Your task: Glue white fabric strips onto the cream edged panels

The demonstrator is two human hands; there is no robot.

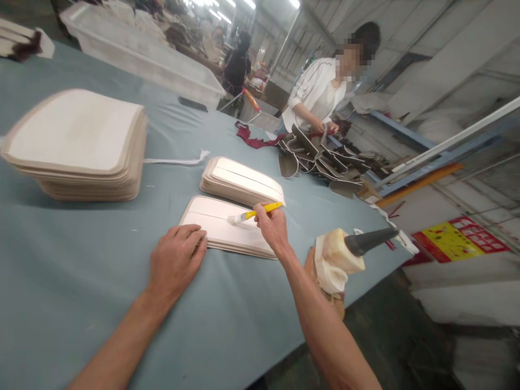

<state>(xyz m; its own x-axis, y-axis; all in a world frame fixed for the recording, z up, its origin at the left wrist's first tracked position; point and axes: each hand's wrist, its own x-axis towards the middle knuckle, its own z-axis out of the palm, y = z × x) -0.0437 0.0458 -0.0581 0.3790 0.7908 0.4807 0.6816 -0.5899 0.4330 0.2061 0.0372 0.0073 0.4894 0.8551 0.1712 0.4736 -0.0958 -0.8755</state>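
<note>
My right hand (271,225) is closed around the yellow handle of a paintbrush (247,215). The pale bristles touch the top of a low stack of white panels (219,233), which have rounded corners and a line along their length. At the left end of this stack rests my left hand (179,252), its fingertips on the panel edge and its fingers loosely extended, gripping nothing. Just behind lies a second stack of similar white panels (244,181). Right of my right forearm stands a cream-coloured container (339,252) with a dark nozzle-like piece sticking out sideways.
A taller stack of larger white panels (77,135) stands on the left of the blue-green table (101,276). Behind it is a translucent plastic tub (142,59). Dark cut pieces (320,157) are heaped at the far edge, where another person (317,89) handles material.
</note>
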